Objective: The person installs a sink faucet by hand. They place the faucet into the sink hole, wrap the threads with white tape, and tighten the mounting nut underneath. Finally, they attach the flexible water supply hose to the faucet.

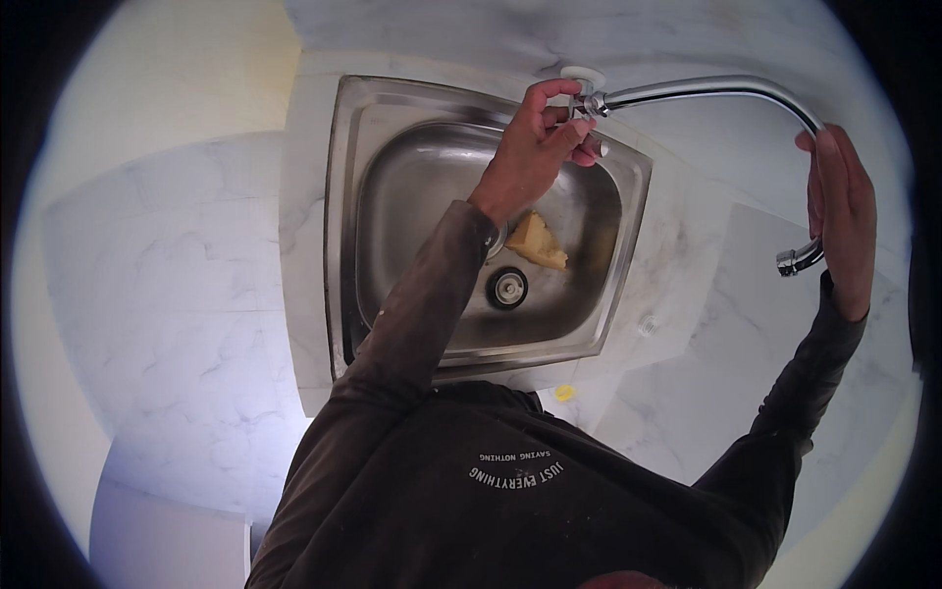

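Note:
A chrome faucet (586, 104) stands out from the wall behind the sink, its long curved spout (726, 86) swung out to the right past the sink's edge. My left hand (538, 147) closes its fingers around the faucet's body, where the spout joins it. At the far bend, my right hand (844, 201) holds the spout, with the pipe passing behind the palm and fingers. The spout's nozzle (788, 263) shows below, to the left of my right wrist. A torn piece of yellow sponge (537, 243) lies in the sink basin, partly beside my left wrist.
The stainless steel sink (345, 196) is set in a white marbled counter (304, 245). A round drain (507, 288) sits in the basin, near the sponge. Marbled wall tiles rise behind. A small yellow thing (564, 393) lies beyond the counter's near edge.

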Motion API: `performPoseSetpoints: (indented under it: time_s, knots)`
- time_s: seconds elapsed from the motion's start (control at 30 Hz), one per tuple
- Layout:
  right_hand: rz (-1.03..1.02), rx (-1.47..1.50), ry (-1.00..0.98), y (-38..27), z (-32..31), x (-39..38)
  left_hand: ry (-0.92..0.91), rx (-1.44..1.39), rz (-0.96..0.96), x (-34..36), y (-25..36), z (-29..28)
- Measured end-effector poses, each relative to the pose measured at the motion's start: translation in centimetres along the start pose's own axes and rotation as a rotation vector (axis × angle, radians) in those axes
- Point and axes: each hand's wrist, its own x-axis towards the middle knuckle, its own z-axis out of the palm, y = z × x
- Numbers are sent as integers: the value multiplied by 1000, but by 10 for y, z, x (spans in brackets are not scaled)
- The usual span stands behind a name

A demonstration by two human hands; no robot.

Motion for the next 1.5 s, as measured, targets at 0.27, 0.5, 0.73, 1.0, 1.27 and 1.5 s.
performPoseSetpoints:
  time_s: [0.27,0.5,0.73,1.0,1.27,1.5]
  knots:
    - [-64,6,96,27,7,-14,-1,-15,-2,5,0,-1]
    - [161,115,128,-31,20,-28,16,-22,9,2,-1,-3]
    - [-141,-268,177,-21,12,-42,6,38,24,4,-9,3]
    - [-90,649,151,-55,26,-46,106,845,310,-8,47,-9]
    - [-348,1555,-133,3,39,-54,-470,984,492,-28,165,164]
    - [-484,1585,-121,26,94,-13,-218,1555,597,-38,137,215]
